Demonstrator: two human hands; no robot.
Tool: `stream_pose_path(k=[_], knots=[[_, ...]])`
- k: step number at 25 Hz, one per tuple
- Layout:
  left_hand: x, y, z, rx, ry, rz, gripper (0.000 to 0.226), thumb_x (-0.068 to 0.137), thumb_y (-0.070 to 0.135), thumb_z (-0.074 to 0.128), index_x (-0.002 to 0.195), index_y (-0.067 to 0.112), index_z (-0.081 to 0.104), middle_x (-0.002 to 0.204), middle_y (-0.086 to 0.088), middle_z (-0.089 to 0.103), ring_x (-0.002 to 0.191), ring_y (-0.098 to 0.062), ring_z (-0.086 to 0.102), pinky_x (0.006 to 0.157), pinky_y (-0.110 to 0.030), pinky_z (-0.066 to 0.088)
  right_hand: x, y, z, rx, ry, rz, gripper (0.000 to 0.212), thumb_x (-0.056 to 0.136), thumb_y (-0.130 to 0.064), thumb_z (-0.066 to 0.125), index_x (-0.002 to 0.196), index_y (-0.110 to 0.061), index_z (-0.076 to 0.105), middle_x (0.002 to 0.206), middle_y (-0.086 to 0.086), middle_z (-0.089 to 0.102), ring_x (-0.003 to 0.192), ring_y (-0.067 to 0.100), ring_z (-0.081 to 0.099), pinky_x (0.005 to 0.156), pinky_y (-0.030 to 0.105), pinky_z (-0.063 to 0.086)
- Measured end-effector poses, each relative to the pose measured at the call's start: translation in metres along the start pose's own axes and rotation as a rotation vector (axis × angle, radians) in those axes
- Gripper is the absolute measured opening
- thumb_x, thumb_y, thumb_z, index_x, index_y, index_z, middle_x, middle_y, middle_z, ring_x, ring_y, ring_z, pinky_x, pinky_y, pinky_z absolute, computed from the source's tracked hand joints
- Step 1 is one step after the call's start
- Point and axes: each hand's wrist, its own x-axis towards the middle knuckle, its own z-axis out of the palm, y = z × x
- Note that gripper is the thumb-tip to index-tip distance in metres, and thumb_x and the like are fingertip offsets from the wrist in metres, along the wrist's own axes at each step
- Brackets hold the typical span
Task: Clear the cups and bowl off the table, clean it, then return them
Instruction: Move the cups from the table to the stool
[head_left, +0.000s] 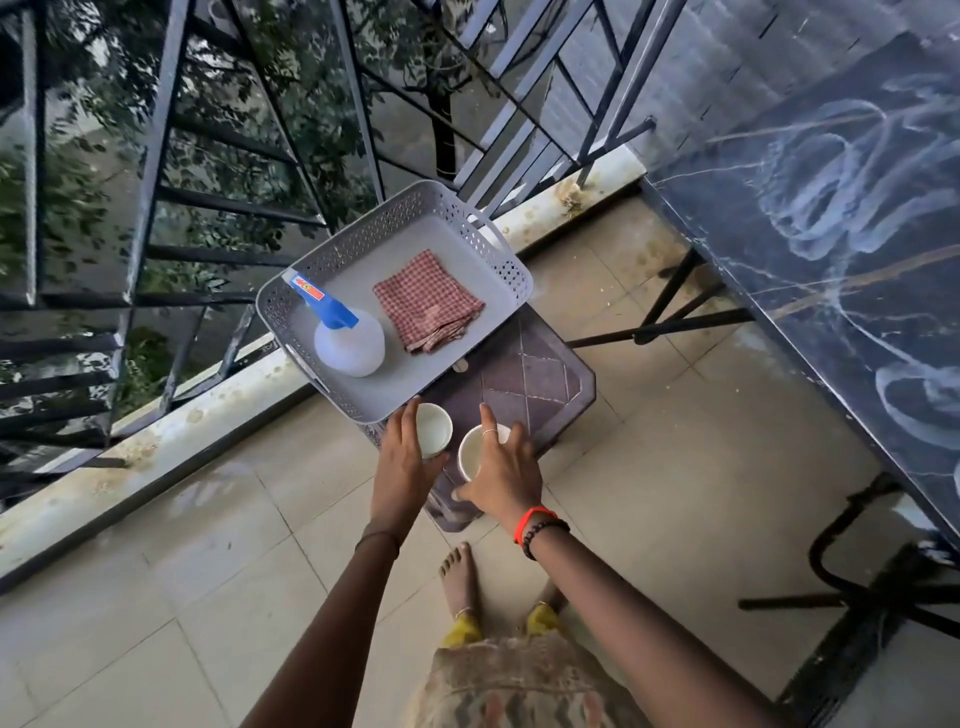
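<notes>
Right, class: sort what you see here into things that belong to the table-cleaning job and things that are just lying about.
Belongs to the job: left cup, held by left hand; right cup, held by right hand; dark table; spray bottle; checked cloth; grey tray.

Just there: brown stool; railing; trees.

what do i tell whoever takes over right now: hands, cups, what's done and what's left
Left hand grips the left cup; right hand grips the right cup.
Both cups are at the near end of the stool, beside the tray that holds the spray bottle and cloth.
Done, it seems: the table shows wet wipe streaks.
Left: carry the cups back to the table. The bowl is not in view.
</notes>
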Motion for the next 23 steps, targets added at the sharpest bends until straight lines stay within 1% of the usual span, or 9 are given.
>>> stream_pose_path(k=[3, 7, 10, 11, 12, 14, 17, 20, 23], knots=[[-0.007, 0.005, -0.007, -0.024, 0.04, 0.036, 0.073, 0.076, 0.016, 0.08, 0.137, -0.001, 0.042, 0.135, -0.016, 0.048, 0.125, -0.031, 0.046, 0.107, -0.041, 0.04, -0.004, 0.002, -0.004, 0.056, 0.048, -0.011, 0.122, 0.063, -0.036, 0.084, 0.15, -0.036, -0.001, 0.135, 0.015, 0.032, 0.119, 0.036, 0.042, 0.096, 0.044, 0.044], [-0.02, 0.018, -0.023, -0.093, 0.111, 0.025, 0.064, 0.082, 0.017, 0.076, 0.136, 0.002, 0.044, 0.134, -0.015, 0.045, 0.124, -0.028, 0.045, 0.107, -0.038, 0.039, -0.011, 0.007, -0.016, 0.057, 0.106, -0.025, 0.122, 0.061, -0.048, 0.082, 0.151, -0.034, 0.001, 0.138, 0.014, 0.034, 0.125, 0.034, 0.039, 0.101, 0.042, 0.038], [-0.026, 0.051, -0.041, -0.161, 0.189, 0.011, 0.064, 0.08, 0.011, 0.076, 0.136, 0.004, 0.044, 0.135, -0.014, 0.043, 0.125, -0.022, 0.041, 0.109, -0.023, 0.031, -0.015, 0.018, -0.042, 0.23, 0.13, 0.027, 0.113, 0.064, -0.054, 0.078, 0.152, -0.026, 0.011, 0.143, 0.015, 0.034, 0.135, 0.033, 0.029, 0.109, 0.042, 0.031], [-0.024, 0.064, -0.045, -0.183, 0.205, 0.009, 0.063, 0.081, 0.011, 0.075, 0.135, 0.005, 0.044, 0.135, -0.013, 0.042, 0.125, -0.021, 0.041, 0.108, -0.021, 0.03, -0.015, 0.025, -0.053, 0.319, 0.146, 0.033, 0.106, 0.069, -0.052, 0.076, 0.151, -0.021, 0.016, 0.145, 0.016, 0.034, 0.137, 0.032, 0.028, 0.111, 0.042, 0.03], [-0.021, 0.078, -0.048, -0.205, 0.21, 0.01, 0.06, 0.083, 0.012, 0.073, 0.135, 0.005, 0.045, 0.136, -0.012, 0.042, 0.126, -0.021, 0.042, 0.109, -0.023, 0.032, -0.016, 0.033, -0.066, 0.407, 0.183, 0.039, 0.096, 0.074, -0.048, 0.074, 0.15, -0.016, 0.023, 0.146, 0.016, 0.035, 0.137, 0.031, 0.028, 0.111, 0.042, 0.029], [-0.013, 0.106, -0.049, -0.233, 0.183, 0.034, 0.056, 0.087, 0.017, 0.07, 0.135, 0.007, 0.045, 0.134, -0.009, 0.043, 0.124, -0.019, 0.045, 0.107, -0.027, 0.035, -0.022, 0.058, -0.095, 0.541, 0.325, 0.076, 0.078, 0.08, -0.039, 0.072, 0.143, -0.009, 0.037, 0.143, 0.017, 0.042, 0.134, 0.032, 0.036, 0.109, 0.043, 0.035], [0.003, 0.154, -0.038, -0.243, 0.102, 0.133, 0.052, 0.089, 0.026, 0.067, 0.134, 0.011, 0.045, 0.13, -0.005, 0.049, 0.117, -0.019, 0.052, 0.1, -0.029, 0.041, -0.04, 0.111, -0.136, 0.631, 0.564, 0.196, 0.057, 0.083, -0.026, 0.072, 0.132, -0.004, 0.051, 0.13, 0.021, 0.053, 0.123, 0.033, 0.048, 0.104, 0.04, 0.039], [0.011, 0.212, -0.015, -0.215, -0.009, 0.277, 0.053, 0.088, 0.032, 0.066, 0.132, 0.009, 0.048, 0.128, -0.008, 0.051, 0.117, -0.02, 0.05, 0.098, -0.025, 0.036, -0.066, 0.182, -0.171, 0.742, 0.747, 0.356, 0.045, 0.083, -0.018, 0.072, 0.122, -0.002, 0.057, 0.12, 0.022, 0.057, 0.113, 0.034, 0.053, 0.097, 0.035, 0.038], [0.006, 0.273, 0.015, -0.226, -0.097, 0.384, 0.052, 0.085, 0.026, 0.071, 0.129, 0.008, 0.05, 0.124, -0.009, 0.051, 0.118, -0.022, 0.05, 0.101, -0.032, 0.039, -0.094, 0.259, -0.197, 0.817, 0.918, 0.463, 0.037, 0.082, -0.011, 0.072, 0.114, 0.003, 0.06, 0.111, 0.022, 0.062, 0.107, 0.033, 0.058, 0.088, 0.028, 0.04]])
